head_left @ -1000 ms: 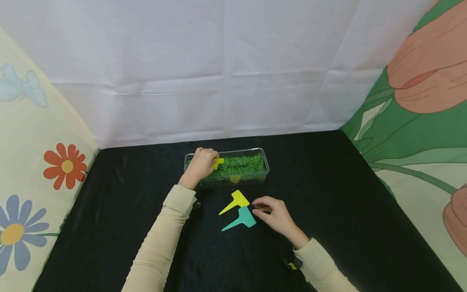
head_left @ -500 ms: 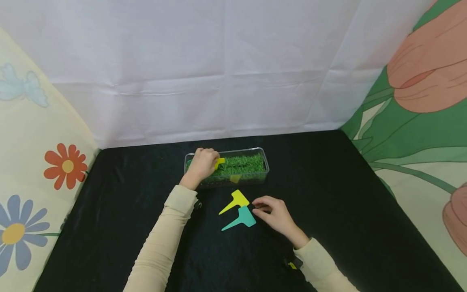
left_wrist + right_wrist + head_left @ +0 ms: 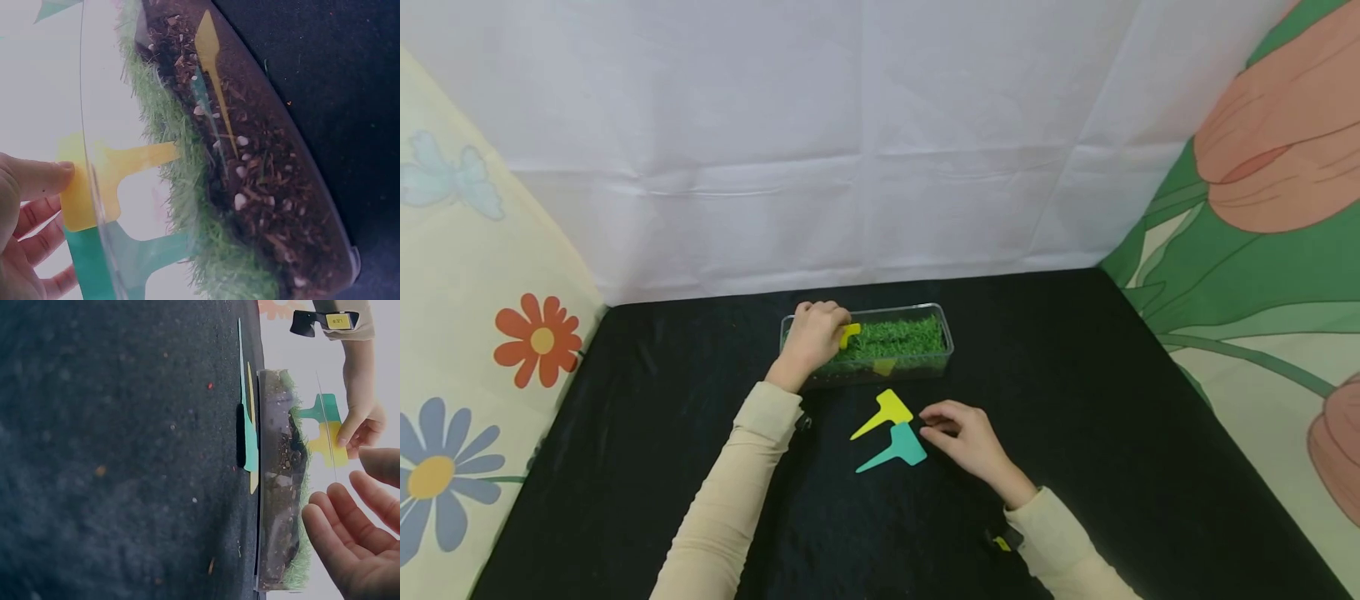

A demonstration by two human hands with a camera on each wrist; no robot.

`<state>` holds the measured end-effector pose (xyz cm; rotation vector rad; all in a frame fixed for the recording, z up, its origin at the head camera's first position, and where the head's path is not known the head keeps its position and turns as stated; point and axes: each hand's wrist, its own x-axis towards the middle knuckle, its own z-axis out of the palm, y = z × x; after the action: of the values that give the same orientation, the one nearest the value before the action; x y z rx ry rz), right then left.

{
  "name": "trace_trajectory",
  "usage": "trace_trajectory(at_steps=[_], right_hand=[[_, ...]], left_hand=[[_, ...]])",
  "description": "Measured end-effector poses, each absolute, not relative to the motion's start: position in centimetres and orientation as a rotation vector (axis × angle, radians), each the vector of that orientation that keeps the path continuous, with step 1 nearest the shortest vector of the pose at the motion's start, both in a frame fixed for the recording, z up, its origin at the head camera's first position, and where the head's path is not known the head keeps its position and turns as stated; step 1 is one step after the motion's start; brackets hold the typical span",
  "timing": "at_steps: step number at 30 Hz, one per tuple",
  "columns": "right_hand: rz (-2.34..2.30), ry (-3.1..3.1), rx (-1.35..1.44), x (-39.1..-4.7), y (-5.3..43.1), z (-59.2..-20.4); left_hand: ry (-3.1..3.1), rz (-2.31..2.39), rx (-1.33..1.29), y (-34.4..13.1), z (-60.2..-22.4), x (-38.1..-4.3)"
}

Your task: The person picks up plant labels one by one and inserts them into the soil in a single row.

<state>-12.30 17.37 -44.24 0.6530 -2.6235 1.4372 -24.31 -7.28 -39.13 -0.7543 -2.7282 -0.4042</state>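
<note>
My left hand (image 3: 811, 340) pinches the head of a yellow T-shaped plant label (image 3: 87, 194) between thumb and fingers. The label's stem goes down into green grass (image 3: 913, 335) in a long clear box (image 3: 951, 340). Beside it a green plant label (image 3: 94, 262) stands in the same grass, its head against the yellow one. In front of the box lie another yellow label (image 3: 892, 407) and a teal label (image 3: 906, 446), overlapping slightly. My right hand (image 3: 968, 440) hovers or rests just right of them, fingers loosely bent and holding nothing; contact with the cloth is unclear.
Dark soil with white bits (image 3: 256, 181) fills the box below the grass. Faint yellow and teal label shapes show in its wall, apparently reflections. A black cloth (image 3: 647, 467) covers the table; a white sheet (image 3: 865, 150) hangs behind, with flower-printed cloths at both sides.
</note>
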Motion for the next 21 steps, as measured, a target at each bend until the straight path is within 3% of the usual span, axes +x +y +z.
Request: trace_trajectory(at_steps=[21], right_hand=[[1.343, -2.797, 0.501, -12.9, 17.4, -44.0]], left_hand=[[-2.482, -0.523, -0.736, -9.5, -38.2, -22.2]])
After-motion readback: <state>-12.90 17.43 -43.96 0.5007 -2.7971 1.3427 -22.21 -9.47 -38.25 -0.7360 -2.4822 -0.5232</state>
